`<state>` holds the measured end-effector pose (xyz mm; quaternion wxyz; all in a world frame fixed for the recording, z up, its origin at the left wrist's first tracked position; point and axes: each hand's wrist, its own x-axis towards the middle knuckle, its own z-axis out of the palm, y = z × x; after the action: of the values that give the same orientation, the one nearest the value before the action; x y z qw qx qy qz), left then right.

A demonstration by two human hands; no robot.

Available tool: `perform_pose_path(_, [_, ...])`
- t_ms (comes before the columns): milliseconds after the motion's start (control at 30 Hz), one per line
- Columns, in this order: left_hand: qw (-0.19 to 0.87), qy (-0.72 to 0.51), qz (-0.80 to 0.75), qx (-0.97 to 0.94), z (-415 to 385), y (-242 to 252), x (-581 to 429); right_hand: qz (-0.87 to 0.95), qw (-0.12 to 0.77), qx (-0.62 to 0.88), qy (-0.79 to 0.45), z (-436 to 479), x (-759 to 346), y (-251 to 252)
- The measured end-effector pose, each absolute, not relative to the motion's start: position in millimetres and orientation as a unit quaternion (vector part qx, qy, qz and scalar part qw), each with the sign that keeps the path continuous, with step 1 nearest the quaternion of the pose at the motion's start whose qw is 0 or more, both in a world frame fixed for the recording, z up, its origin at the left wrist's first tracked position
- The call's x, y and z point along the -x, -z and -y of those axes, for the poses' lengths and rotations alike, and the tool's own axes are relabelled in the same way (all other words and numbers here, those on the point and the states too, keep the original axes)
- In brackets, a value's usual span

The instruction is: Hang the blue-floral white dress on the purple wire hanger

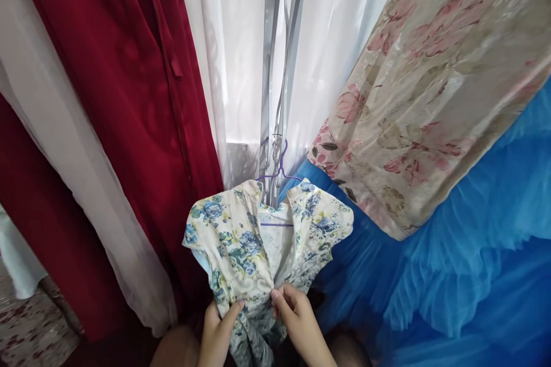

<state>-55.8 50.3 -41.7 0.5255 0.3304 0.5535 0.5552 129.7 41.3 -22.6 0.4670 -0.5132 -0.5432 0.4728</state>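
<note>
A white garment with blue flowers point(247, 246) hangs on a purple hanger point(282, 169), its front neckline open in a deep V. The hanger's hook is at the lower part of a grey metal stand. My left hand point(221, 327) grips the garment's left side at the waist, thumb on top and the other fingers mostly hidden. My right hand point(295, 318) pinches the front fabric just below the point of the V, thumb and forefinger together. The garment's lower part falls between my hands.
Long red cloth point(129, 69) and whitish cloth point(94, 183) hang at the left. A beige floral garment point(422, 114) and layered blue tulle point(451, 264) hang at the right. Behind the grey metal stand point(269, 40) is a white curtain point(340, 23). Patterned flooring point(34, 315) shows at lower left.
</note>
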Motion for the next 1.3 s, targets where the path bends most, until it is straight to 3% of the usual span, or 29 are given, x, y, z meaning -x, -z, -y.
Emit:
perform_pose_path(67, [0.442, -0.602, -0.562, -0.355, -54, 41, 56, 0.516, 0.485, 0.497, -0.501, -37, -132, 24])
perform_pose_path(200, [0.167, -0.672, -0.568, -0.446, -48, 40, 39, 0.450, 0.502, 0.499, -0.545, -32, -135, 23])
perform_pose_path(400, [0.359, -0.498, -0.479, -0.627, -36, 44, -12, 0.442, 0.500, 0.465, -0.581, -19, -137, 7])
perform_pose_path(567, [0.337, -0.436, -0.440, -0.709, -46, 30, -22, 0.395, 0.577, 0.478, -0.532, -47, -152, -47])
perform_pose_path(733, [0.297, -0.314, -0.443, -0.785, -50, 20, -11, 0.399, 0.649, 0.398, -0.511, -115, -163, -138])
perform_pose_path(833, [0.281, -0.272, -0.441, -0.808, -59, 16, 1, 0.394, 0.683, 0.366, -0.494, -133, -155, -165])
perform_pose_path(933, [0.305, -0.304, -0.405, -0.806, -77, -9, 10, 0.416, 0.678, 0.376, -0.476, -125, -144, -158])
perform_pose_path(1033, [0.310, -0.457, -0.373, -0.745, -99, -62, 12, 0.438, 0.662, 0.403, -0.455, -108, -138, -141])
perform_pose_path(1100, [0.249, -0.548, -0.355, -0.716, -113, -103, 10, 0.457, 0.654, 0.409, -0.443, -100, -138, -138])
perform_pose_path(1300, [0.132, -0.537, -0.299, -0.778, -129, -175, -10, 0.504, 0.664, 0.437, -0.339, -104, -139, -144])
